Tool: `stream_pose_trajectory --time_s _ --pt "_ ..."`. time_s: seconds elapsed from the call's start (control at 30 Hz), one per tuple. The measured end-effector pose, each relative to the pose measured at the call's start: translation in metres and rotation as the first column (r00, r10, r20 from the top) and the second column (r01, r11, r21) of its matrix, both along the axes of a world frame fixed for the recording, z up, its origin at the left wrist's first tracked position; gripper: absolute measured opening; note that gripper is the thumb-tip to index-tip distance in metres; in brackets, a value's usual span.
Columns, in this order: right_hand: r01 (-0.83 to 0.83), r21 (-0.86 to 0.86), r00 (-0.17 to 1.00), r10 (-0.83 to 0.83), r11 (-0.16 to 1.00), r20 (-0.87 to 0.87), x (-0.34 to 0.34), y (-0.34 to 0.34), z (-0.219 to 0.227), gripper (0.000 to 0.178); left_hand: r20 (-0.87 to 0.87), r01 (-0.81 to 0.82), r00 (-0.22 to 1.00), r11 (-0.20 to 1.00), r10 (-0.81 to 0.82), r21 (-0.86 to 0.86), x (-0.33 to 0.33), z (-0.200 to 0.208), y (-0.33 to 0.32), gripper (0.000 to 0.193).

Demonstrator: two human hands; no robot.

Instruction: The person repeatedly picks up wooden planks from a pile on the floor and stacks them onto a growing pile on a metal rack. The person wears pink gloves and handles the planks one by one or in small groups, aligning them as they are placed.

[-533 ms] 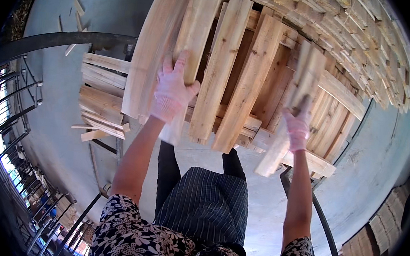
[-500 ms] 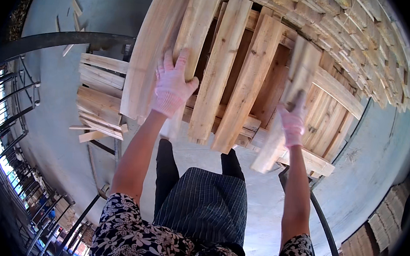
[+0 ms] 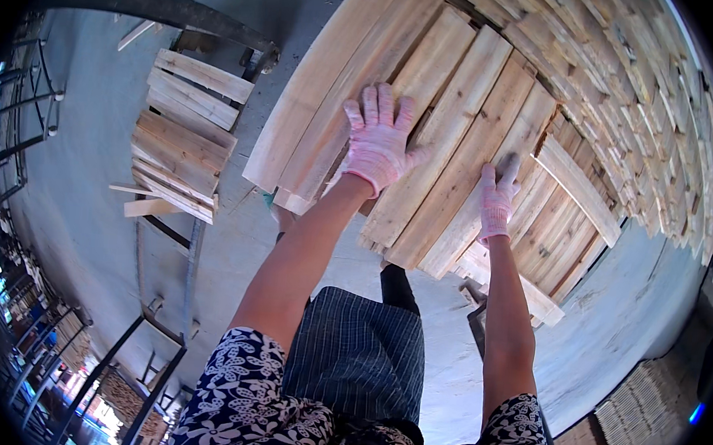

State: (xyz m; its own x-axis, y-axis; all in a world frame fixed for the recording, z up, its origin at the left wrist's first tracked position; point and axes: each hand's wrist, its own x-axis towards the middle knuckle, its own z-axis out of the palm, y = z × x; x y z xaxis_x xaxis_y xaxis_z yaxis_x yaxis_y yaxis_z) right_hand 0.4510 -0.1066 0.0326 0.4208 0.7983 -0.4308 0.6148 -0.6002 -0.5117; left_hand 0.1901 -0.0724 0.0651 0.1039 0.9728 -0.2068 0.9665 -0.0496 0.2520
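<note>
My left hand (image 3: 381, 146), in a pale pink knit glove, lies with fingers spread on the row of wooden planks. Under and around it are a light plank (image 3: 439, 55) and its neighbour on the left (image 3: 367, 70). My right hand (image 3: 498, 201), gloved alike, rests with fingers stretched along the right edge of the rightmost plank (image 3: 451, 250) of the row. Between my hands, several planks such as this knotty one (image 3: 469, 168) lie side by side, almost touching. A dark gap shows beside my left hand. The wooden frame beneath is mostly hidden.
Wider planks (image 3: 325, 80) lie at the row's left. A slatted wooden panel (image 3: 551, 215) extends to the right. Stacked timber (image 3: 621, 100) fills the far right. At the left, short boards (image 3: 184, 148) sit on a metal stand (image 3: 192, 269). A dark metal bar (image 3: 157, 2) crosses the upper left.
The spaced planks have come together, closing most of the gaps. My left hand has moved right across them. The rightmost plank has shifted left against the row, with my right hand at its edge.
</note>
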Motion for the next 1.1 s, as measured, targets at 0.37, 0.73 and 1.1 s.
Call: stream_pose_trajectory --time_s 0.37,0.73,1.1 --pt "0.049 -0.023 0.995 -0.051 0.999 -0.085 -0.002 0.016 0.004 0.095 0.292 -0.429 0.821 0.868 0.49 -0.252 -0.154 0.004 0.02 0.068" --pt "-0.156 0.047 0.968 0.162 0.987 -0.193 -0.021 0.018 -0.006 0.085 0.239 -0.451 0.809 0.827 0.538 -0.335 -0.169 -0.014 0.022 0.047" --pt "-0.915 0.107 0.399 0.913 0.389 0.091 -0.384 0.029 0.09 0.051 0.551 -0.527 0.04 0.486 0.834 -0.697 -0.3 -0.011 -0.103 0.057"
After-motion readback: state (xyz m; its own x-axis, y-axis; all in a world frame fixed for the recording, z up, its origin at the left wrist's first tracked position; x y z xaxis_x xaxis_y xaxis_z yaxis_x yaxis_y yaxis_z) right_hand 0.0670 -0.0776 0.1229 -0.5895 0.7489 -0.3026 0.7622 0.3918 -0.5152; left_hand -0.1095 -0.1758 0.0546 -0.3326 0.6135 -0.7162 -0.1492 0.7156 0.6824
